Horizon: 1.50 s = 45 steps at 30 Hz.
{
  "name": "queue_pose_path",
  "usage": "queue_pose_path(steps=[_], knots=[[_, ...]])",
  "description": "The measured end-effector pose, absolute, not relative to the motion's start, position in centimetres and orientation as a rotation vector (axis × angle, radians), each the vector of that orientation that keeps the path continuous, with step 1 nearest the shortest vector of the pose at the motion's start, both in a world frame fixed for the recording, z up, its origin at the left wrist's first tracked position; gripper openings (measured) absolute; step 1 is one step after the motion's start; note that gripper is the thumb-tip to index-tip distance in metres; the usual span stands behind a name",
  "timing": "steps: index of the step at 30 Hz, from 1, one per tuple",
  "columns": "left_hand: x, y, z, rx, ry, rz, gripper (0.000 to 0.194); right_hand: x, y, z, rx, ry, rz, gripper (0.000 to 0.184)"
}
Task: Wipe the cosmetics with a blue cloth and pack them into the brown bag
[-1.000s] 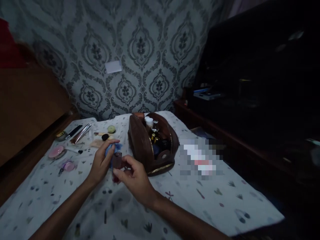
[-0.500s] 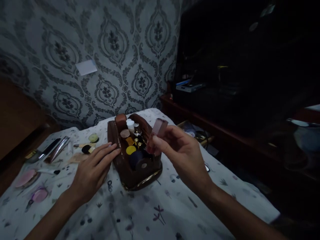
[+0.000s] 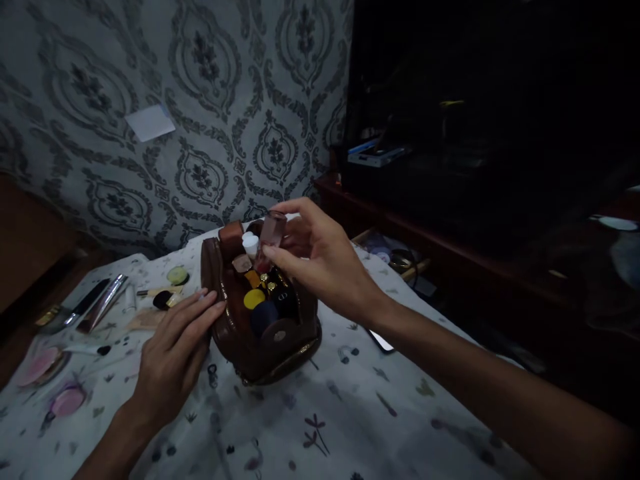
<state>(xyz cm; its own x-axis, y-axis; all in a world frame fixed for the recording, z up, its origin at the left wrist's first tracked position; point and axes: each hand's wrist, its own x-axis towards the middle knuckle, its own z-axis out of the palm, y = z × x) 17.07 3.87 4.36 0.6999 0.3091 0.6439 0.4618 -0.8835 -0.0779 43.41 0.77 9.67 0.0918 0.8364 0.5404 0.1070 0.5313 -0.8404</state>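
A brown cosmetic bag point(image 3: 265, 363) stands unzipped on the patterned cloth. Inside it are several small bottles and jars, among them a yellow lid point(image 3: 254, 299), a dark blue lid point(image 3: 263, 319), white caps point(image 3: 251, 243) and a black bottle point(image 3: 284, 300). Above the bag's far part, my right hand point(image 3: 320, 260) pinches a small translucent pinkish bottle point(image 3: 273, 230) between thumb and fingers. Its lower end looks reddish and overlaps the bag's contents. My left hand point(image 3: 175, 347) lies with stretched fingers against the bag's left side, holding nothing.
To the left lie makeup brushes point(image 3: 87, 300), a shiny tube point(image 3: 105, 303), a green round jar point(image 3: 177, 275), and pink compacts point(image 3: 67, 401). A phone point(image 3: 381, 340) lies under my right forearm. Behind it, an open drawer point(image 3: 390, 253) juts from dark furniture; a patterned wall rises at the back.
My right hand has carried the pinkish bottle left and further over the bag, tilting it more upright. My left hand stays at the bag's side. The view has shifted slightly.
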Motion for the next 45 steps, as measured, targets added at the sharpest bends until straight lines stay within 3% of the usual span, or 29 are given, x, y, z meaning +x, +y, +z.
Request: queue_pose_path(steps=[9, 16, 31, 45], knots=[[17.3, 3.7, 4.1, -2.696, -0.644, -1.013, 0.057, 43.8, 3.0, 9.9, -1.142, -1.666, 0.38, 0.033], [17.1, 3.7, 4.3, -2.713, -0.63, -1.008, 0.058, 44.1, 3.3, 10.7, -1.285, -1.889, 0.353, 0.036], [16.8, 4.1, 4.0, -2.654, -0.621, -1.014, 0.044, 40.3, 3.0, 13.6, -1.94, -2.618, -0.323, 0.028], [16.4, 4.4, 3.4, -2.646, -0.635, -1.006, 0.044, 38.6, 4.4, 13.3, -2.161, -2.741, -0.346, 0.024]])
